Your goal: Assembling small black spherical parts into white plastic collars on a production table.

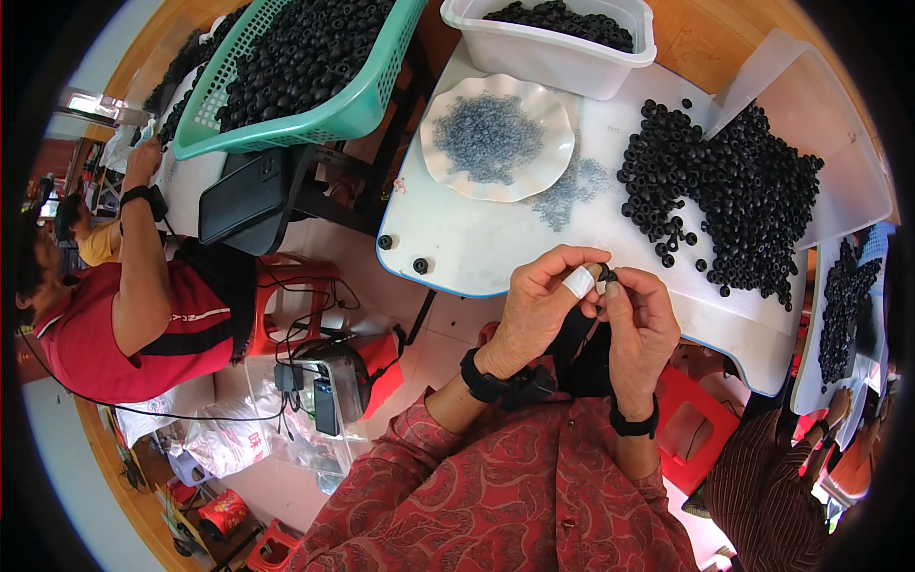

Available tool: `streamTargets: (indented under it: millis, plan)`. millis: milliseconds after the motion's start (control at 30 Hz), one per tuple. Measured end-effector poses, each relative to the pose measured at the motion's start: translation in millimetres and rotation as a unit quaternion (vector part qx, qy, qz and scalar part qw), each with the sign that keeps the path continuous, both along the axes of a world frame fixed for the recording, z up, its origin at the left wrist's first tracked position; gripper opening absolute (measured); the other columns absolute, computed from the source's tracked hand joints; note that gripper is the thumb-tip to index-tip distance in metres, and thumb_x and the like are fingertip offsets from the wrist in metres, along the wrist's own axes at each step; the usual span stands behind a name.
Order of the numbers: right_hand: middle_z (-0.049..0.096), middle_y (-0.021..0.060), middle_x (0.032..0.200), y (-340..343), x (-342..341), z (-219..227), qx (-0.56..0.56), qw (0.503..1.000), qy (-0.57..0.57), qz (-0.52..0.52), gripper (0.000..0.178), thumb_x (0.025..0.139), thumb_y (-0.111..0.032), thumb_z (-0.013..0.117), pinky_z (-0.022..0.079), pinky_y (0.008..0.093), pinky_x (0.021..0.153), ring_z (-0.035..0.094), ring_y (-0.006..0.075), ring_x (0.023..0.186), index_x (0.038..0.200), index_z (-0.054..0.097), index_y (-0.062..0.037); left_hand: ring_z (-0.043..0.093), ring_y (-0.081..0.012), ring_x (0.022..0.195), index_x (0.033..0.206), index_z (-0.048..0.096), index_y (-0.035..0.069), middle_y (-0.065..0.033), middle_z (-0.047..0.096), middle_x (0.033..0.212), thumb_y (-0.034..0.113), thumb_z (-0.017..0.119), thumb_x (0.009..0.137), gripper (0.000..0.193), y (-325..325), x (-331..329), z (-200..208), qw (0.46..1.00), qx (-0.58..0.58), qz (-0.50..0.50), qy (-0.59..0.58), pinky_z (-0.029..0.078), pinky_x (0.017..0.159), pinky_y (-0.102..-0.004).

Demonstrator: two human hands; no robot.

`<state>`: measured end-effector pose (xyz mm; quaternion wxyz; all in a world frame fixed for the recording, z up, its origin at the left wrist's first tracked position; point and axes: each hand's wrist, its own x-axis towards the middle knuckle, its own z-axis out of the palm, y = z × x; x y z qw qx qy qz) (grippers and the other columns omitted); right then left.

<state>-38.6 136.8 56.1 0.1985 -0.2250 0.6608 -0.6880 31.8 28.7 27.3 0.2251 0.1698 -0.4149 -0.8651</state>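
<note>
Close together over the table's front edge, my left hand and my right hand pinch one small black ring-shaped part between thumbs and fingertips. White tape wraps my left thumb. The fingers partly cover the part, so its details are hidden. Beyond my hands, a scalloped white plate holds many tiny translucent rings, and more of them lie scattered beside it. A large heap of black ring-shaped parts spreads over the table's right side. Two single black parts sit near the left front edge.
A white tub of black parts stands at the back. The heap spills from a tipped translucent bin. At left are a green basket, a phone, cables and a co-worker in red. A red stool stands below the table.
</note>
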Motion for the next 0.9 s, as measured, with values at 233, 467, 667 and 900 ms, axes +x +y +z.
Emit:
streamTargets:
  millis: [233, 467, 667, 900]
  plan:
    - [0.065, 0.0048, 0.095, 1.8, -1.9, -4.7, 0.023, 0.999, 0.023, -0.004, 0.015, 0.094, 0.003, 0.061, 0.049, 0.0205, 0.067, 0.062, 0.0077, 0.080, 0.109, 0.062, 0.0023, 0.058, -0.0089, 0.076, 0.122, 0.063, -0.002, -0.0041, 0.063, 0.091, 0.008, 0.056, 0.100, 0.025, -0.2, 0.5, -5.2, 0.999, 0.046, -0.006, 0.010, 0.051, 0.068, -0.0237]
    - [0.062, 0.0061, 0.103, 1.0, -1.7, -2.7, 0.020, 0.998, 0.058, -0.001, 0.016, 0.093, 0.004, 0.062, 0.051, 0.0210, 0.066, 0.064, 0.0090, 0.083, 0.109, 0.066, 0.0027, 0.058, -0.0094, 0.076, 0.122, 0.062, -0.003, -0.0044, 0.063, 0.091, 0.009, 0.055, 0.101, 0.025, -1.5, 3.0, -5.1, 0.999, 0.029, -0.008, 0.013, 0.051, 0.069, -0.0240]
    - [0.063, 0.0066, 0.102, 2.2, -3.6, -3.2, 0.028, 0.997, 0.070, 0.011, 0.017, 0.093, 0.004, 0.062, 0.052, 0.0208, 0.065, 0.065, 0.0095, 0.082, 0.109, 0.066, 0.0024, 0.059, -0.0065, 0.074, 0.118, 0.064, -0.002, -0.0029, 0.064, 0.088, 0.006, 0.054, 0.100, 0.022, -1.6, 2.6, -5.5, 1.000, -0.015, 0.013, 0.006, 0.051, 0.067, -0.0205]
    - [0.064, 0.0071, 0.099, 3.5, -3.6, -2.4, 0.027, 0.999, 0.039, 0.018, 0.016, 0.092, 0.006, 0.063, 0.052, 0.0206, 0.063, 0.064, 0.0088, 0.078, 0.108, 0.067, 0.0027, 0.061, -0.0071, 0.075, 0.116, 0.065, -0.002, -0.0029, 0.065, 0.089, 0.004, 0.054, 0.100, 0.020, -5.3, 5.9, -7.7, 0.999, -0.054, 0.007, -0.006, 0.052, 0.067, -0.0207]
